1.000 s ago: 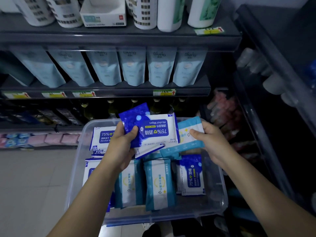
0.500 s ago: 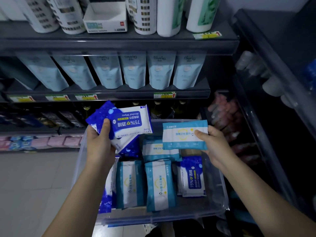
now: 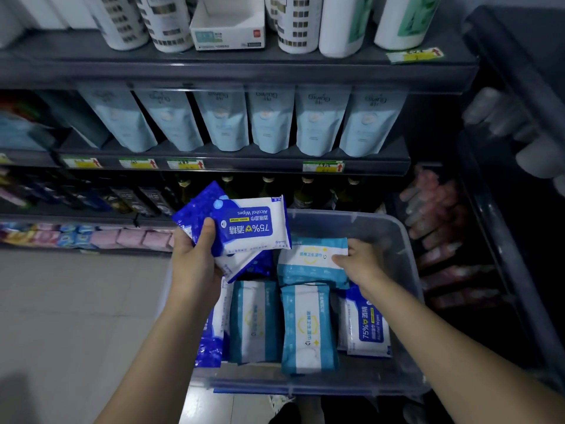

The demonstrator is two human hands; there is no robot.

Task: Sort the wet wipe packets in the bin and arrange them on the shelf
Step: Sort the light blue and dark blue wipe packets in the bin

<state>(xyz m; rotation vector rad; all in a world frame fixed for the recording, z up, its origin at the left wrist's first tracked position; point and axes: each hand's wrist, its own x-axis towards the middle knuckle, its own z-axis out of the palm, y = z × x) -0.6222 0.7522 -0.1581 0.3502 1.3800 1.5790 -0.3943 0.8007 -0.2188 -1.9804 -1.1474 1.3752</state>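
Observation:
My left hand grips a small stack of dark blue alcohol wipe packets above the left part of the clear plastic bin. My right hand holds a light blue wipe packet by its right end, low inside the bin on top of another packet. Two light blue packets lie lengthwise in the bin's middle. A dark blue alcohol packet lies at the right under my right forearm, and another dark blue packet at the left.
Dark shelves stand behind the bin with pale blue pouches, white bottles and a white box above, and dark bottles below. A second dark rack closes the right side. Grey floor tiles lie at the left.
My right hand has lowered the light blue packet from above the bin down onto the packets inside. My left hand, still with the dark blue stack, has shifted slightly right.

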